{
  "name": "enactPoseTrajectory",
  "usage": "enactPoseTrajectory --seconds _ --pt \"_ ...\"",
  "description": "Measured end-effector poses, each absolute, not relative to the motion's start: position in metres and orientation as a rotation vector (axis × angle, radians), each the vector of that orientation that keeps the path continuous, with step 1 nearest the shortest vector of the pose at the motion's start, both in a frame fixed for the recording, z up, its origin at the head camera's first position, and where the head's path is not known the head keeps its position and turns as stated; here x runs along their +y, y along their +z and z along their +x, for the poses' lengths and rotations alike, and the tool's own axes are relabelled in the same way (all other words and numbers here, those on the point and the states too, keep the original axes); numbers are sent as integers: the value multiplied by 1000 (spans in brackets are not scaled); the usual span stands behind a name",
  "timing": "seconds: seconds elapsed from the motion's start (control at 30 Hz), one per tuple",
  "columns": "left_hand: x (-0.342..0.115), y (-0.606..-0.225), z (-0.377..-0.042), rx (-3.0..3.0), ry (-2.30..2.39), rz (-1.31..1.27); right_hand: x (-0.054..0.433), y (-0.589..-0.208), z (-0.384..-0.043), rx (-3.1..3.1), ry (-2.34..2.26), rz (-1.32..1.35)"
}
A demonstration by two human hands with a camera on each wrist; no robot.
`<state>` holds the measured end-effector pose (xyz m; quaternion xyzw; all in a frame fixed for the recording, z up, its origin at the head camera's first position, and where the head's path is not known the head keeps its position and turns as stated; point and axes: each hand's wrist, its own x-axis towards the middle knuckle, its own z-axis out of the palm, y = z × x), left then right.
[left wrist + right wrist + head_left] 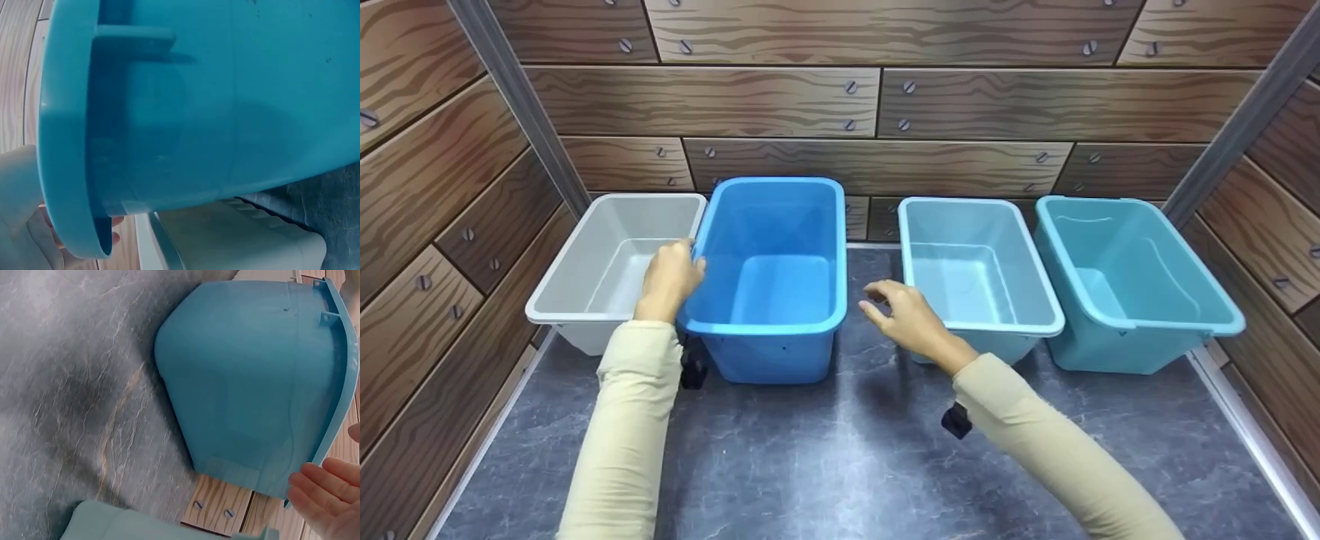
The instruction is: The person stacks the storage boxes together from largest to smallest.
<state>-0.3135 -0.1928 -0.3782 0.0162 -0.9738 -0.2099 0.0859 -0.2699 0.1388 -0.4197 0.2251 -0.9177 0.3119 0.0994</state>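
Note:
My left hand (pixel 669 274) grips the left rim of the deep blue bin (pixel 769 360), near its front corner. In the left wrist view, the fingertips (pixel 116 229) show curled under the edge of the blue bin (pixel 185 112). My right hand (pixel 906 315) hangs in the air between the blue bin and the pale blue bin (pixel 997 341), its fingers loosely bent and holding nothing. The right wrist view has that hand (pixel 332 495) at the lower right, overlapping the lower end of the blue bin's rim (pixel 337 399). Nothing lies inside the blue bin.
A light grey bin (pixel 585 330) stands against the blue bin's left side. At the far right is a teal bin (pixel 1117 349), close beside the pale blue one. The dark marbled tabletop (pixel 810 465) is enclosed by wood-patterned panels (pixel 780 105) with grey metal corner posts (pixel 529 112).

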Motion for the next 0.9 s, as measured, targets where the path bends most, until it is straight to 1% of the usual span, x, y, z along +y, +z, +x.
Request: enactPoseTrajectory --seconds 0.43,0.9 --pt "-199 -386 -312 -2933 -664 50 122 -424 -264 -2699 1110 629" --pt "-197 -391 -310 -2928 -687 56 117 -426 -262 -2680 1283 615"
